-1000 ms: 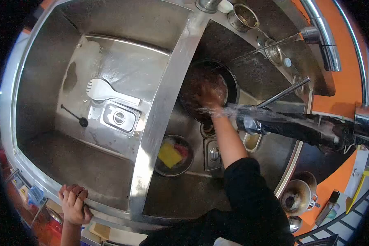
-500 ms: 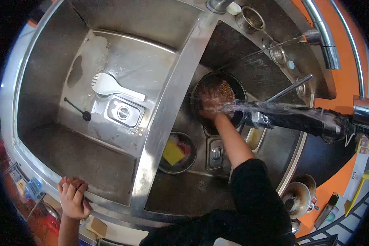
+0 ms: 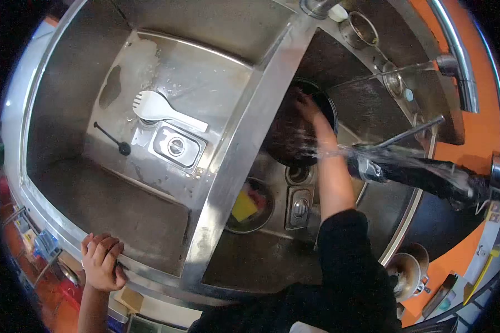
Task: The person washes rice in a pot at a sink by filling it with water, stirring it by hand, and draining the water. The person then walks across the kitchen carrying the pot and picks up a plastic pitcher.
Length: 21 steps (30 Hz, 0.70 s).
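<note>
My right hand (image 3: pixel 308 106) reaches inside a dark round pot (image 3: pixel 333 105) in the right sink basin. Its fingers look stretched out and apart toward the pot's far inner side; blur and shadow hide the tips. Water from a black-wrapped spout (image 3: pixel 411 169) runs across my right forearm and into the pot. What lies in the pot is too dark to make out. My left hand (image 3: pixel 101 262) is closed over the front rim of the sink (image 3: pixel 150 273), at the left basin.
A white slotted spoon (image 3: pixel 155 106), a steel lid (image 3: pixel 178 146) and a black stirrer (image 3: pixel 112 139) lie in the left basin. A pan (image 3: pixel 265 216) with a yellow sponge (image 3: pixel 243 206) and small steel containers (image 3: pixel 299 207) sit below the pot. Taps (image 3: pixel 461 72) line the right side.
My right hand has moved to the far side of the pot, and brown grains seen inside earlier are now out of sight. The view has shifted slightly. My left hand stays at the rim.
</note>
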Available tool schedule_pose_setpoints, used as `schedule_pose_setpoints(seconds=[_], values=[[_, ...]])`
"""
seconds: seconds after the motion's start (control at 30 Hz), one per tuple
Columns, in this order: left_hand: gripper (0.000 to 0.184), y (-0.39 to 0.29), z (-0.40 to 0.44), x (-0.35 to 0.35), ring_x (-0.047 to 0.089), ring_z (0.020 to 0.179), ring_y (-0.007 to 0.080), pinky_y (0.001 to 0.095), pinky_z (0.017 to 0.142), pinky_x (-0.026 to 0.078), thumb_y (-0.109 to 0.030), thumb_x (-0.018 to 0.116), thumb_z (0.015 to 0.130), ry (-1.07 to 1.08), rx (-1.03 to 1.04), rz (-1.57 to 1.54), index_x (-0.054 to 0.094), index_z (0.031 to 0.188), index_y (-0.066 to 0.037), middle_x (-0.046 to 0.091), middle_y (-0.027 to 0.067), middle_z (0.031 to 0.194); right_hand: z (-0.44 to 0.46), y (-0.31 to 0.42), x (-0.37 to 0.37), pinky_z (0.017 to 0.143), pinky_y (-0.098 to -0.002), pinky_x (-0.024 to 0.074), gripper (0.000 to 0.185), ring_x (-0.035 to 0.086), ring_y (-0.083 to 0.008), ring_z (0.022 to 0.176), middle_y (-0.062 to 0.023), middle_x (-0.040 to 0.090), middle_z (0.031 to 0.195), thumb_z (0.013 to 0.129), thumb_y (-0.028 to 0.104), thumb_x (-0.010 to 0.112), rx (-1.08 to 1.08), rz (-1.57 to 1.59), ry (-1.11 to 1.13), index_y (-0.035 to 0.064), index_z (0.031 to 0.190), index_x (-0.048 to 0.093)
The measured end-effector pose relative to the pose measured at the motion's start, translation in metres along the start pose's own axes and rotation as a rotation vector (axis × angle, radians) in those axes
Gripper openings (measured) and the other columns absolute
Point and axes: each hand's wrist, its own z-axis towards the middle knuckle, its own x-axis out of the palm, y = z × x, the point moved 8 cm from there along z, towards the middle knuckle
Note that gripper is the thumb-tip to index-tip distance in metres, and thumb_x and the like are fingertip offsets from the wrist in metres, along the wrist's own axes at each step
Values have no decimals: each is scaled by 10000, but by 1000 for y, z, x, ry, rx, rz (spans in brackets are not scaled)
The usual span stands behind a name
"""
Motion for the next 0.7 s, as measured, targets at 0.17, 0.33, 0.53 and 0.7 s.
schedule_pose_setpoints(seconds=[0.17, 0.33, 0.53, 0.7], values=[[397, 2, 1, 2, 533, 896, 300, 493, 879, 307, -261, 482, 559, -7, 5, -17, 550, 902, -74, 546, 97, 901, -18, -51, -66, 800, -295, 430, 369, 558, -193, 952, -111, 574, 1075, 850, 232, 482, 70, -253, -178, 11, 1144, 514], [426, 2, 0, 5, 530, 906, 306, 495, 893, 293, -220, 482, 510, 15, 7, -17, 548, 901, -63, 541, 108, 901, -56, -4, -62, 805, -268, 434, 382, 543, -189, 959, -120, 552, 1089, 899, 200, 410, 146, 576, -125, -18, 1213, 422], [425, 2, 2, 4, 529, 910, 310, 499, 898, 283, -213, 484, 512, 30, -1, -12, 546, 904, -63, 540, 110, 905, -14, -115, -5, 984, -388, 267, 494, 323, -322, 1206, -175, 333, 1329, 858, 292, 478, -280, -607, 12, 43, 1274, 380], [408, 3, 0, 7, 528, 910, 312, 495, 892, 285, -221, 480, 545, 39, 9, -14, 542, 916, -64, 540, 111, 910, -44, -26, 19, 999, -457, 249, 698, 314, -307, 1236, -167, 284, 1374, 781, 415, 570, -235, -434, 136, 111, 1341, 287]])
